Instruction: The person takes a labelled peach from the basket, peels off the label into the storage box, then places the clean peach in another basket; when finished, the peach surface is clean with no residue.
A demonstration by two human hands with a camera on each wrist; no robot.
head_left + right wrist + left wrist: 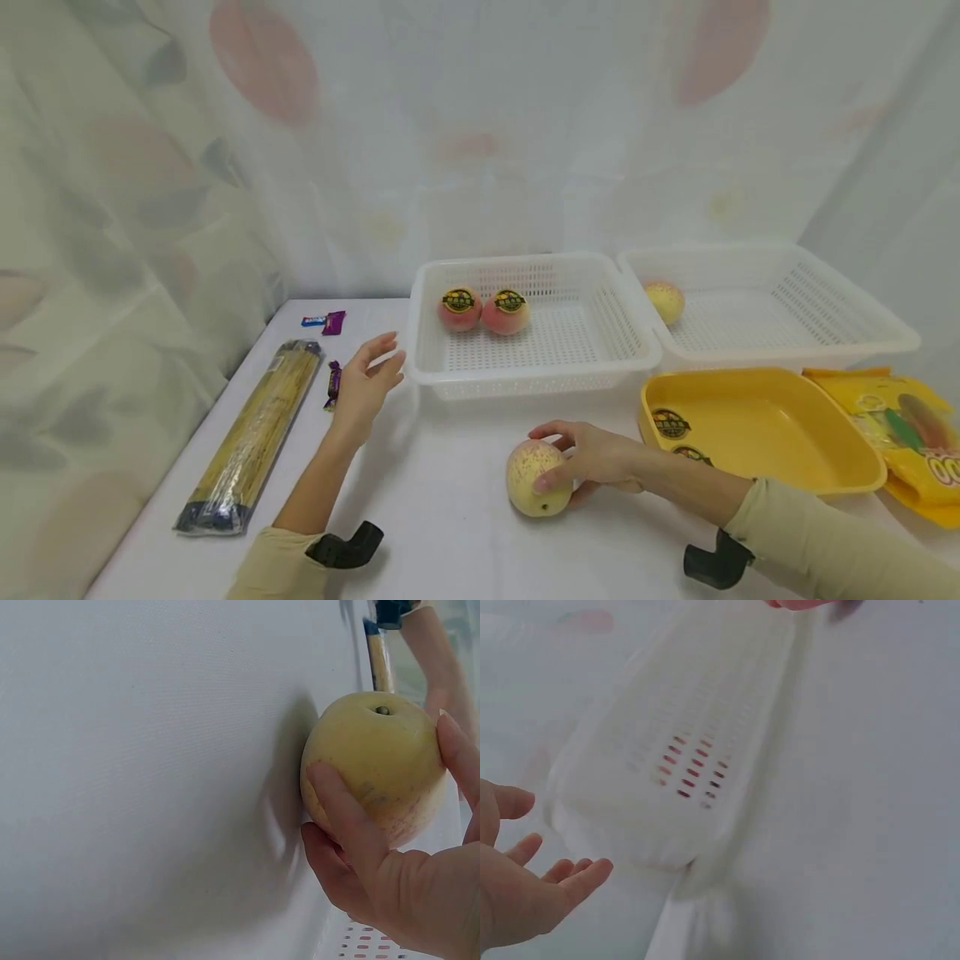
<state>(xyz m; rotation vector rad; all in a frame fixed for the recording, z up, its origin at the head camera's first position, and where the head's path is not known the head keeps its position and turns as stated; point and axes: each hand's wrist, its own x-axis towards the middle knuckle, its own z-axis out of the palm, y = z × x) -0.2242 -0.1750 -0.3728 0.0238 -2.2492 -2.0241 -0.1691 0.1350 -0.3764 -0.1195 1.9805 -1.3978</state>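
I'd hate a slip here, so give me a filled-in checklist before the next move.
1. Pale yellow fruit held in the right grip: ok.
2. Held fruit clear of the tabletop: cannot tell, its underside is hidden.
3. Left grip free: ok, holding nothing.
4. Space in the left white basket: ok, bare floor right of two peaches.
5. Space in the right white basket: ok, one yellow fruit at its left end.
6. Yellow tray bare: not ok, dark labels show inside.

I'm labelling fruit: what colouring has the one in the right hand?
The fruit is pale yellow with reddish speckles, clearest in the head view.
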